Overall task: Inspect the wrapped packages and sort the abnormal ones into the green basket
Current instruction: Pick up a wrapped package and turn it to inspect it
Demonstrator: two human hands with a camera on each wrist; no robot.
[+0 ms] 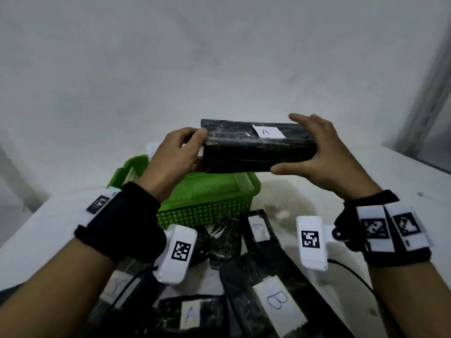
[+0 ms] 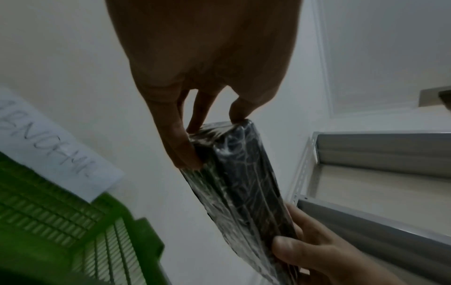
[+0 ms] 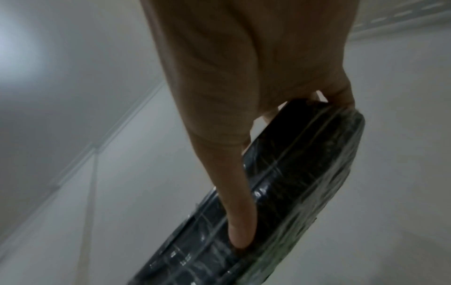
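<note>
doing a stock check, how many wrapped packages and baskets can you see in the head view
Wrapped packages in hand: 1, label A, held by the left hand and right hand
Wrapped packages with readable labels on the table: 2, A and B; others unclear
Green basket: 1
Total: 4

Left hand (image 1: 170, 154) and right hand (image 1: 324, 154) raised, facing; fingers and thumbs clamped at chest height; banded wrists.

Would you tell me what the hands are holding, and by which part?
The black package labelled A, held by its two short ends: left hand at one, right hand at the other.
</note>
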